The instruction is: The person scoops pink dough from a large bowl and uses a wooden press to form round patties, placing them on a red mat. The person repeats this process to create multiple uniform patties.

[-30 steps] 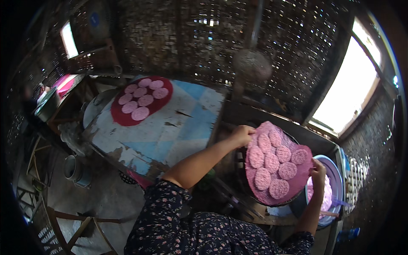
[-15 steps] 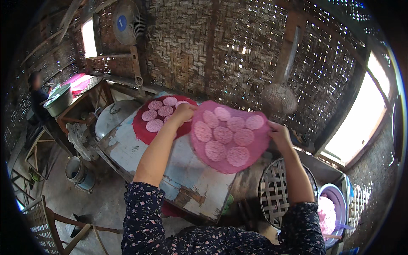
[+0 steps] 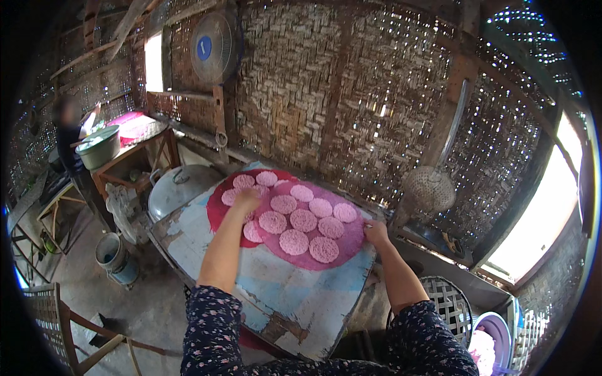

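1. Landmark: tabletop [image 3: 326, 291], worn, blue and white. The pink sheet [image 3: 349, 241] is over its far right part, carrying nine textured pink discs [image 3: 303, 220].
2. Right hand [image 3: 376, 232], at the tabletop's right edge: fingers closed on the rim of the pink sheet. Presumably the rim is chosen because it is bare, so no disc gets pressed.
3. Left hand [image 3: 249, 200], over the tabletop's far left part, where the two sheets meet. Fingers blurred and turned away; cannot tell whether they grip the sheet or are free of it.
4. Hands set wide apart, on opposite sides of the sheet; probably to keep it spread and level under the soft-looking discs.
5. Red sheet [image 3: 216, 213], on the tabletop's far left part, with similar discs. The pink sheet overlaps its right side; likely a way to save room.
6. Hidden: the red sheet's right portion and some of its discs, behind the left hand and pink sheet; no full count possible. Whether the pink sheet lies flat or is slightly raised at the left: unclear.
7. Right of the tabletop: woven basket [image 3: 448, 297], partly covered by the right sleeve; beyond it a purple tub [image 3: 501, 329] with a pink mass, cut off by the dark fisheye rim.
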Motion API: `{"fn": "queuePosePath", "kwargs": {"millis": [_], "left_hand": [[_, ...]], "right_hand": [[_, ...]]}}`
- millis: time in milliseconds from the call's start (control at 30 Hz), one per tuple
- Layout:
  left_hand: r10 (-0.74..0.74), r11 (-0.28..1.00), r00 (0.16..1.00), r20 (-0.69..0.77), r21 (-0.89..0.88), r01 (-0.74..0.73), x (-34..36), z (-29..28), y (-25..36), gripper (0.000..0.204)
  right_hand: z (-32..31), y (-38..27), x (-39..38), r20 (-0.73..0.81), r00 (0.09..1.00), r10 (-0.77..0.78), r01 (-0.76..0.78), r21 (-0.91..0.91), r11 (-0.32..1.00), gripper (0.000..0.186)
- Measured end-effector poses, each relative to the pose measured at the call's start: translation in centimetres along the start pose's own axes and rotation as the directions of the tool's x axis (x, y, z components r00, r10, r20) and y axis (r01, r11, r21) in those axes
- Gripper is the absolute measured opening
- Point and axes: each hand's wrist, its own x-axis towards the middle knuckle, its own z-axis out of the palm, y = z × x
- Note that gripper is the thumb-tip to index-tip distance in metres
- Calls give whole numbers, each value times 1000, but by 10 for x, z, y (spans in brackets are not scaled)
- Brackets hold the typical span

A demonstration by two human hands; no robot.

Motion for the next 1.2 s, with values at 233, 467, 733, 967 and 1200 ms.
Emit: {"fn": "queuePosePath", "kwargs": {"millis": [233, 467, 733, 967, 1200], "left_hand": [[-361, 616, 832, -421, -778, -126, -125, -100, -42, 43], [-798, 521, -33, -602, -716, 463, -304, 16, -102, 36], [-973, 220, 168, -161, -400, 890, -352, 143, -9, 93], [-948, 300, 317, -29, -414, 860, -399, 159, -67, 48], [-681, -115, 701, 212, -976, 183, -429, 1, -44, 9]], "right_hand": [[-50, -14, -41, -336, 909, -247, 253, -25, 967, 17], [-100, -89, -144, -61, 955, -291, 296, 110, 949, 27], [-92, -121, -252, 170, 688, -705, 725, -120, 678, 17], [-106, -102, -299, 336, 620, -709, 764, -52, 643, 9], [-115, -84, -333, 323, 595, -736, 798, -127, 589, 10]]}}
